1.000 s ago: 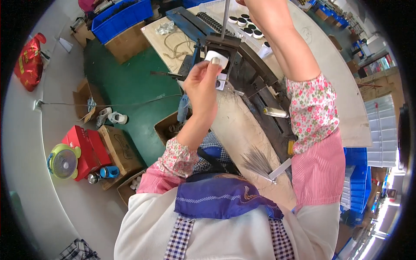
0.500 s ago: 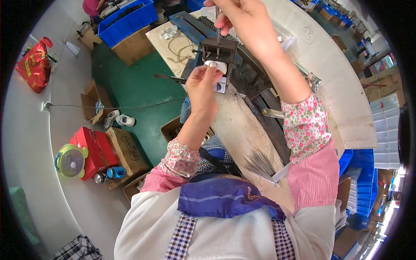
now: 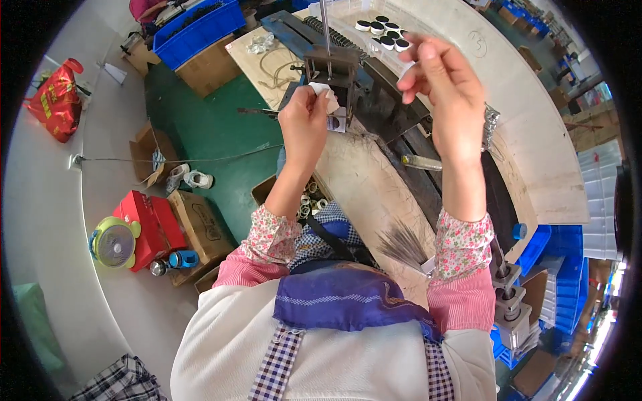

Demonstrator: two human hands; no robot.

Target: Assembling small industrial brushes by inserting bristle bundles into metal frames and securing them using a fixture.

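My left hand (image 3: 303, 123) is closed on a soft-looking white piece (image 3: 329, 95), pinched at the front of a dark metal fixture (image 3: 342, 67) with an upright rod (image 3: 326, 30). A small white plate with a dark spot (image 3: 338, 121) shows just below those fingers. My right hand (image 3: 455, 93) is raised to the right of the fixture, fingers bent and blurred at the tips. A small white thing (image 3: 405, 69) shows between them, its kind unclear. Beyond that hand, several round black-and-white caps (image 3: 388, 32) lie in a clear plastic tray (image 3: 358, 12).
A bundle of thin metal rods (image 3: 401, 246) lies on the worn bench (image 3: 361, 184) near my body. A yellowish tube (image 3: 421, 162) rests farther up. Left are a box with white rings (image 3: 307, 200), a green fan (image 3: 114, 246) and red boxes (image 3: 150, 224).
My right hand has left the upright rod and moved right and nearer, baring the tray of caps. My left hand has shifted slightly left, still with a white piece.
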